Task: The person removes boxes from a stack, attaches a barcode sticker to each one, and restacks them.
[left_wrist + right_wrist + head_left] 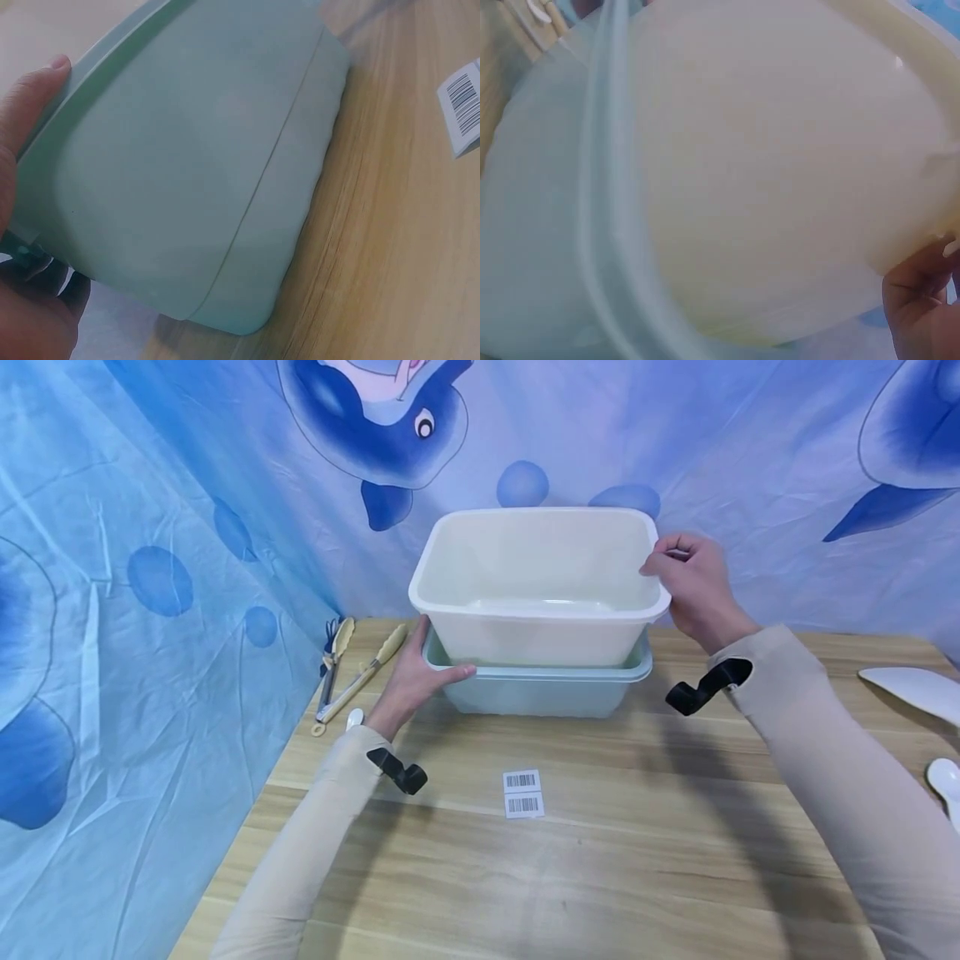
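A white rectangular basin [525,639] is tilted toward me, its lower part inside a pale green basin [536,696] on the wooden table. At the white basin's right end, my right hand [697,585] pinches the rim between thumb and curled fingers; the right wrist view shows these fingers at the white rim [919,262]. My left hand [416,681] grips the green basin's left end. Its thumb [34,101] lies over the green rim and its other fingers curl underneath, as the left wrist view shows.
Tongs [363,681] and a dark-handled utensil [327,672] lie by the left table edge, near a small white spoon [355,718]. A barcode card [522,793] lies in front. To the right are a white scoop-like piece [911,689] and a white spoon [945,779]. Blue cloth [750,485] hangs behind.
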`<state>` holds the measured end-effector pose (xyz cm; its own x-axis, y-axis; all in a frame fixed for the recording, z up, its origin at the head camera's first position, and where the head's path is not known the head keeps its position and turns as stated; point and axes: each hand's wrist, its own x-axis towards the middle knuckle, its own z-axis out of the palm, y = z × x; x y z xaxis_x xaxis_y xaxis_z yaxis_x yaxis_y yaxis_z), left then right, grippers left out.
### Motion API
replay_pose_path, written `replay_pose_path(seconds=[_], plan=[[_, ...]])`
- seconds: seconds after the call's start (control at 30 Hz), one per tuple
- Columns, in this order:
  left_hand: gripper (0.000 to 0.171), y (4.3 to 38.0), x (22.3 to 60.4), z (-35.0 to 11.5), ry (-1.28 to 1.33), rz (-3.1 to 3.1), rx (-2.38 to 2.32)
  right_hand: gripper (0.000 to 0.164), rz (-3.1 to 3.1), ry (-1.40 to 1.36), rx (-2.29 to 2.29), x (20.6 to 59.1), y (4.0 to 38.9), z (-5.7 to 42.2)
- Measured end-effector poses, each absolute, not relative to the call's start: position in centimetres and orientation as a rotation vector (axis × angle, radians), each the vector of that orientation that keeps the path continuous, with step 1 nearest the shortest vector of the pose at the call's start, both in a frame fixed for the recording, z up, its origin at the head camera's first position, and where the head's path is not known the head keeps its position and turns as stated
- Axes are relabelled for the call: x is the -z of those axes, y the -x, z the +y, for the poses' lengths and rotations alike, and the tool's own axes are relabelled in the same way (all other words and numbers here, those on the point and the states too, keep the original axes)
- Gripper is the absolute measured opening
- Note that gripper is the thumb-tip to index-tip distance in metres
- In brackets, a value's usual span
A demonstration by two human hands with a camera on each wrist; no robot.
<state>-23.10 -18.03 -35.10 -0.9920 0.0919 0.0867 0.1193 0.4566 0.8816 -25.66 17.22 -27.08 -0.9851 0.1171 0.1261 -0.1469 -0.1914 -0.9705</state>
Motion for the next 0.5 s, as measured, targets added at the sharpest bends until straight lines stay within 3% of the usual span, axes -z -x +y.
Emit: replay_pose_path(seconds=[0.5], plan=[[0.112, 23.7, 35.7, -17.7, 0.172, -2.686, 1.584, 0.011, -1.694, -0.086, -2.414, 22.9, 24.1, 19.4]])
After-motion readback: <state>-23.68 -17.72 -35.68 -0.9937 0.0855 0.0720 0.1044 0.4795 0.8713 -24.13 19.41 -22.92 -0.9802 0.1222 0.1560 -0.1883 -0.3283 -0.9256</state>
